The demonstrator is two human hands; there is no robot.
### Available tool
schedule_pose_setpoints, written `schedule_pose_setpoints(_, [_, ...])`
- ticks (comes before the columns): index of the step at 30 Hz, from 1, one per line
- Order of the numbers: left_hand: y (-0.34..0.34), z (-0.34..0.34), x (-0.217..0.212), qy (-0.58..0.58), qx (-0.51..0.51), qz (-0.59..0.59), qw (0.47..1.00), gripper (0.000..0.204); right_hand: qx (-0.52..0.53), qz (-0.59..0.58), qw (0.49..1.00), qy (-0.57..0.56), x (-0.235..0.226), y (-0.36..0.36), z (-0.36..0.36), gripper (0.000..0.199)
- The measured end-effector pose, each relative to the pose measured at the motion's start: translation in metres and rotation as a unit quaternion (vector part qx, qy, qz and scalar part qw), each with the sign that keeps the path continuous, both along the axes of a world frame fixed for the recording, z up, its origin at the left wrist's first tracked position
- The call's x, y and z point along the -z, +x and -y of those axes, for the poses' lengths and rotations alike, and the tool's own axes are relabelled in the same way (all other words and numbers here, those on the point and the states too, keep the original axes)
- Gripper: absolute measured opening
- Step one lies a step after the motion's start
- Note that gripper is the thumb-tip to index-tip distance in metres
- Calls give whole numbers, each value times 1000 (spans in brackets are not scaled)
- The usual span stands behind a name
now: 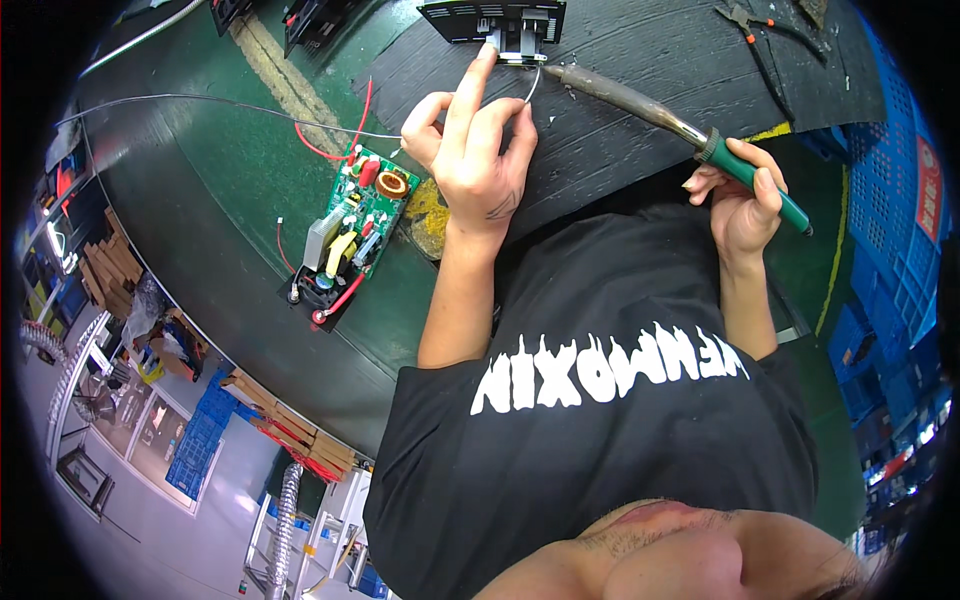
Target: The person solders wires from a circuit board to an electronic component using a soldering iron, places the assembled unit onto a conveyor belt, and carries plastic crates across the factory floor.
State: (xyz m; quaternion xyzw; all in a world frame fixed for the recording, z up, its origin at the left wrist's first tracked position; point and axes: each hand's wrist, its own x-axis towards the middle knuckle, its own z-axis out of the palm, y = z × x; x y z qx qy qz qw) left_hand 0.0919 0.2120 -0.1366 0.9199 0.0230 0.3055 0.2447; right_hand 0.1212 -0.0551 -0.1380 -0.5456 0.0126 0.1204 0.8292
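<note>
My right hand [745, 205] is closed round the green handle of a soldering iron [640, 103]. The iron's tip meets the lower edge of a small board on a black vented panel [492, 22]. Between thumb and fingers, my left hand [470, 150] pinches a thin solder wire [534, 86], whose end reaches up beside the iron's tip. One finger of that hand stretches out and touches the panel's assembly. Left of my left forearm lies a green circuit board [360, 215] with a copper coil, capacitors and red leads.
A black mat [640, 160] covers the work area over a green bench top [215, 190]. Pliers with orange-marked handles [765, 50] lie at the far right. More black parts [315, 22] stand at the far left. Blue crates [885, 200] are stacked on the right.
</note>
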Motion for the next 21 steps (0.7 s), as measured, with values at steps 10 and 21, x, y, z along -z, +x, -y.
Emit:
schedule_pose_setpoints(10, [-1,0,-4,1,2,-14,1000,15,-5,10,1000,-3,1,0,0,42])
schedule_pose_setpoints(21, [-1,-1,-8,-8,12,-28,1000,10,3,-3,1000,-4,-1,-1,6,44])
